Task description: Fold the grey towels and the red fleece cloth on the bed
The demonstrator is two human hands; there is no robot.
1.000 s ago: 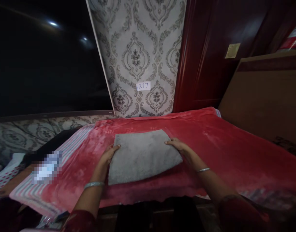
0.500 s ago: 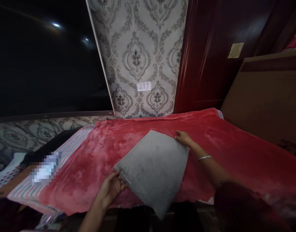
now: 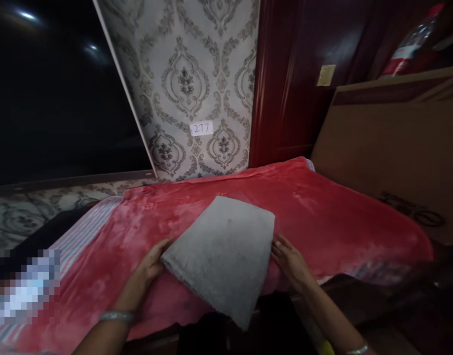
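Cloth (image 3: pixel 226 251) in grey sits cornerwise over a red blanket's (image 3: pixel 333 217) middle, near corner past the blanket's front edge. Left hand (image 3: pixel 150 261) and right hand (image 3: pixel 291 261) touch opposite sides, fingers partly hidden, grip unclear. Carton (image 3: pixel 389 148) stands right of the blanket.

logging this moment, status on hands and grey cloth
Left hand at left corner, right hand at right edge. Grey cloth over red blanket, near corner overhanging. No obstruction seen.
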